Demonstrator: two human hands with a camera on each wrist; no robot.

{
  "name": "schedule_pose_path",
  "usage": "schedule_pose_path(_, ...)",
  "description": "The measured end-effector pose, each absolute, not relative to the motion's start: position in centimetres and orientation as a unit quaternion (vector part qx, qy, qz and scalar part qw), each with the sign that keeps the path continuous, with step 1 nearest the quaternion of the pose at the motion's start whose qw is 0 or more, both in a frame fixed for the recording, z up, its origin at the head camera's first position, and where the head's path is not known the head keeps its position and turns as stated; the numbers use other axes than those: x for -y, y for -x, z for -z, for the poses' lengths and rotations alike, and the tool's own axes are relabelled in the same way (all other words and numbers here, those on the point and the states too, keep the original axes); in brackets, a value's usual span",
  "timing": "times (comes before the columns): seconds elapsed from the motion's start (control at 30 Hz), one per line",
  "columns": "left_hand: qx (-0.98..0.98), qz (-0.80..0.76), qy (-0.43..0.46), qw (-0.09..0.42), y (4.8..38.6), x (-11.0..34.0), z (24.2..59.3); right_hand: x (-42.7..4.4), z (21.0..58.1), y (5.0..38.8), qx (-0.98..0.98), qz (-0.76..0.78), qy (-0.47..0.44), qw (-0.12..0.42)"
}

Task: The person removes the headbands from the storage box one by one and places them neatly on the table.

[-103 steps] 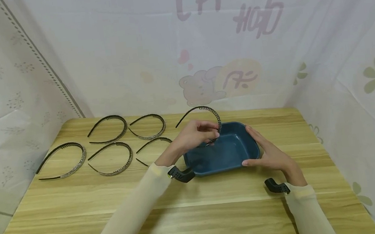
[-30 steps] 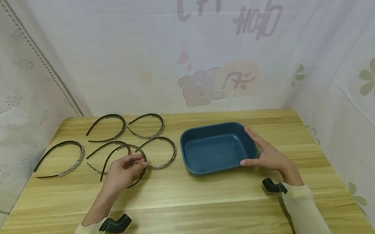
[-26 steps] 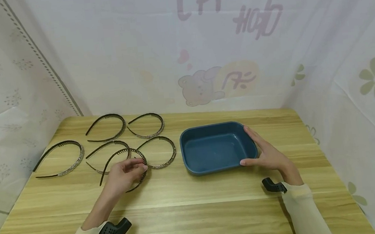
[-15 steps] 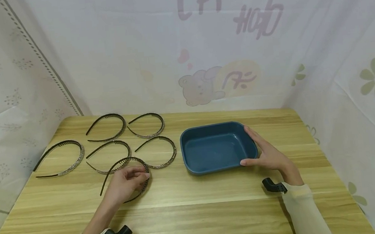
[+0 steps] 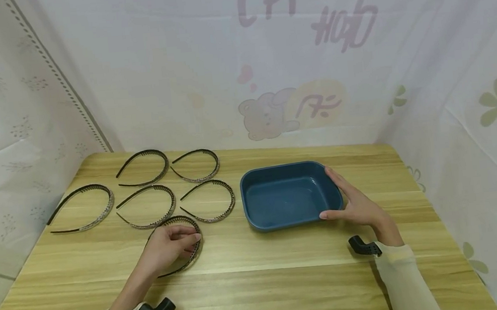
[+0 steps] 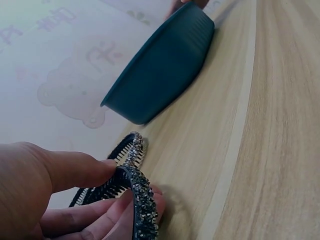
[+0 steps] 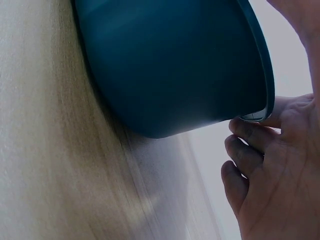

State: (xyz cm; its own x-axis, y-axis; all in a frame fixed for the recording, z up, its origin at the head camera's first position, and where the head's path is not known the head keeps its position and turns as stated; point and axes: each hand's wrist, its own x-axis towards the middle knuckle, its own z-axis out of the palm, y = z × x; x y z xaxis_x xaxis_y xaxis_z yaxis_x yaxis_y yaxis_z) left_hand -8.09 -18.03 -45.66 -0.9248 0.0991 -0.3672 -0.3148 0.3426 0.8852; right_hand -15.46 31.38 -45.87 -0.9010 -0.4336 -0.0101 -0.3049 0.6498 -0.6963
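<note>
My left hand (image 5: pixel 167 247) pinches a black toothed headband (image 5: pixel 198 247) by its curved middle, low at the front of the row of headbands. In the left wrist view, thumb and fingers hold that headband (image 6: pixel 144 202), whose outer face is covered in glittery stones; its ends are out of sight there. My right hand (image 5: pixel 357 208) holds the right end of a blue plastic basin (image 5: pixel 279 197), thumb at the front corner and fingers at the back one. In the right wrist view, the fingers (image 7: pixel 245 155) lie by the basin's rim (image 7: pixel 267 75).
Several similar headbands lie on the wooden table (image 5: pixel 279 287): one at far left (image 5: pixel 109 206), two at the back, and two in the middle, including one (image 5: pixel 232 196) near the basin. Printed white cloth (image 5: pixel 169 82) hangs behind and at both sides.
My left hand carried the headband from over the basin leftward, then lowered it toward me, past the two middle headbands to the table. The right hand stayed on the basin.
</note>
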Motion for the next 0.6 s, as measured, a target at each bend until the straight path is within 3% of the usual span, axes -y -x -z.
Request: schedule_pose_path(0.6, -0.810, -0.554, 0.069, 0.179, 8.17, 17.24, 45.13, -31.30, 45.67, 15.24, -0.907, 0.362, 0.193, 0.095)
